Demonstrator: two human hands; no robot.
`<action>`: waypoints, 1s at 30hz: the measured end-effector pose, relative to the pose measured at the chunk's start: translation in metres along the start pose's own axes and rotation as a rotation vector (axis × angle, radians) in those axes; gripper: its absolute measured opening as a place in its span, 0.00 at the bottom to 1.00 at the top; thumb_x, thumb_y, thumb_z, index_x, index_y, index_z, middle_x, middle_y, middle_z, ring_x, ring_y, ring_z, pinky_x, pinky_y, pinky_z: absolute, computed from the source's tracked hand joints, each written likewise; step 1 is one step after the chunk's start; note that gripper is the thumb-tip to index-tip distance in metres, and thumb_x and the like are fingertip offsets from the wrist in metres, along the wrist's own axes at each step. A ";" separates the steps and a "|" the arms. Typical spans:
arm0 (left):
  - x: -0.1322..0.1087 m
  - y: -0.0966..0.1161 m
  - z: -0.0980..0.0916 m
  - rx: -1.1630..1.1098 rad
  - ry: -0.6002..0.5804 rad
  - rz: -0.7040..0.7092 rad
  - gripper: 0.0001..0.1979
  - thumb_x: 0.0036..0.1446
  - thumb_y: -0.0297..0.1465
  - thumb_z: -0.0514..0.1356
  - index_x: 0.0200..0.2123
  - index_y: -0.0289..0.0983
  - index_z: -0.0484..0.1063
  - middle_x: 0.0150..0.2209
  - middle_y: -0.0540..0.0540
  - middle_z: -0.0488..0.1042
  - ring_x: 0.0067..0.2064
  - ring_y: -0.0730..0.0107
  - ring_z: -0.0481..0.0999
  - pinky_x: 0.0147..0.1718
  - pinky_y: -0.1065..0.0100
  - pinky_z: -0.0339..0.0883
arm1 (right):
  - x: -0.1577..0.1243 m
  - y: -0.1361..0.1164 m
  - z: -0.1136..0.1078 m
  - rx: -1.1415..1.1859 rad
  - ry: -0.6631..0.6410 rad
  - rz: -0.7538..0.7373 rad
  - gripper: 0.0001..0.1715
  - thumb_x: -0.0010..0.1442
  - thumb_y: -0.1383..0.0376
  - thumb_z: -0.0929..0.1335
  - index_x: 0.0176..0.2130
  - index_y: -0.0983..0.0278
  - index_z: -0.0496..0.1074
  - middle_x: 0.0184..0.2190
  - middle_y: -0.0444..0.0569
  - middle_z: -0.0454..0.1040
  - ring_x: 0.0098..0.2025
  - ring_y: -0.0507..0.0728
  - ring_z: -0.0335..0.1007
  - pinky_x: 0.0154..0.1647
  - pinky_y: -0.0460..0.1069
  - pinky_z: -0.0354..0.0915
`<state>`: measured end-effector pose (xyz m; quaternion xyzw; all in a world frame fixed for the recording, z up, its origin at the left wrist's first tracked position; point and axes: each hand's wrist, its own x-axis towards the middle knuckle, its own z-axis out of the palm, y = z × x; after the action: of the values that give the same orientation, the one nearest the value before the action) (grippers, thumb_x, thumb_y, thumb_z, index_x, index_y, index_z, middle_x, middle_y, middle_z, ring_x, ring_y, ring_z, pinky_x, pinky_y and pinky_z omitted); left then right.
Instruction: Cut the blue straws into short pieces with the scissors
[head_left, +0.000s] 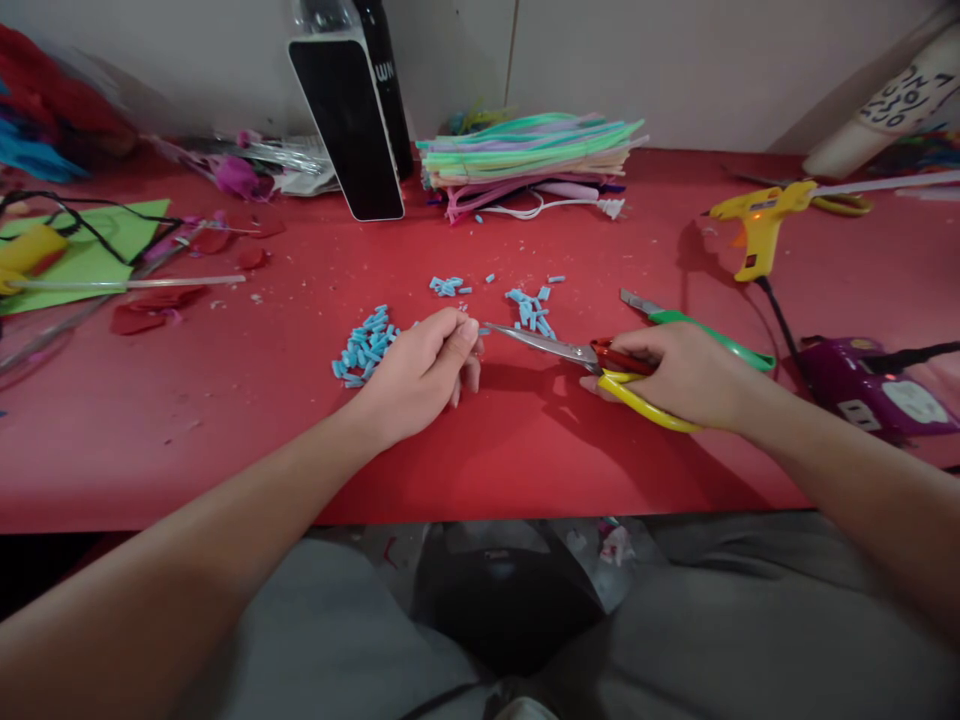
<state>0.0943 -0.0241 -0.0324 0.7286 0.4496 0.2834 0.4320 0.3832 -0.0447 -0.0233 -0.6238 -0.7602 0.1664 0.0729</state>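
My left hand (427, 370) is closed in a pinch over the red table, thumb against the forefinger. What sits between those fingertips is too small to make out. My right hand (686, 375) grips a pair of scissors (555, 346) with one yellow and one red handle. The blades look closed, and their tips point left, just short of my left fingertips. A heap of short blue pieces (365, 350) lies beside my left hand, partly covered by it. Beyond the blades is a smaller group of blue pieces (532, 312), and another little group (448, 287) lies farther back.
A green-handled cutter (712, 338) lies beyond my right hand. At the right are a yellow glue gun (761, 225) and a purple power socket (874, 385). Bundled pastel pipe cleaners (532, 155) and a leaning phone (349, 130) are at the back. Green paper (97, 245) lies left.
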 end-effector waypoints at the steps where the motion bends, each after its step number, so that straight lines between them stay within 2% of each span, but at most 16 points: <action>1: 0.000 0.000 0.000 -0.004 0.002 -0.003 0.15 0.72 0.39 0.47 0.34 0.38 0.63 0.23 0.53 0.72 0.18 0.80 0.69 0.20 0.75 0.62 | 0.000 0.000 0.000 -0.001 -0.002 -0.009 0.28 0.54 0.48 0.72 0.21 0.61 0.57 0.18 0.39 0.52 0.22 0.49 0.45 0.21 0.48 0.46; 8: -0.001 0.004 -0.001 -0.038 -0.016 -0.056 0.16 0.72 0.37 0.45 0.32 0.39 0.61 0.20 0.53 0.72 0.18 0.78 0.68 0.19 0.74 0.62 | -0.002 0.002 -0.002 0.006 0.006 -0.052 0.29 0.54 0.45 0.71 0.22 0.61 0.56 0.19 0.37 0.52 0.23 0.50 0.45 0.23 0.48 0.46; 16: -0.001 0.007 0.000 -0.041 -0.028 -0.077 0.16 0.72 0.37 0.44 0.31 0.39 0.60 0.19 0.53 0.72 0.17 0.77 0.68 0.19 0.74 0.62 | -0.002 0.000 -0.002 -0.001 -0.009 -0.052 0.27 0.53 0.48 0.72 0.22 0.61 0.56 0.19 0.37 0.51 0.24 0.50 0.44 0.24 0.48 0.45; 30: 0.000 0.002 0.000 -0.018 -0.042 -0.035 0.17 0.72 0.40 0.44 0.34 0.38 0.61 0.23 0.51 0.72 0.18 0.78 0.68 0.19 0.73 0.61 | -0.002 0.000 -0.003 0.022 -0.016 -0.039 0.28 0.53 0.48 0.72 0.22 0.61 0.56 0.19 0.38 0.51 0.23 0.50 0.45 0.23 0.47 0.45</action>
<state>0.0946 -0.0247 -0.0305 0.7225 0.4505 0.2647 0.4528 0.3840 -0.0461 -0.0205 -0.6067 -0.7709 0.1783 0.0767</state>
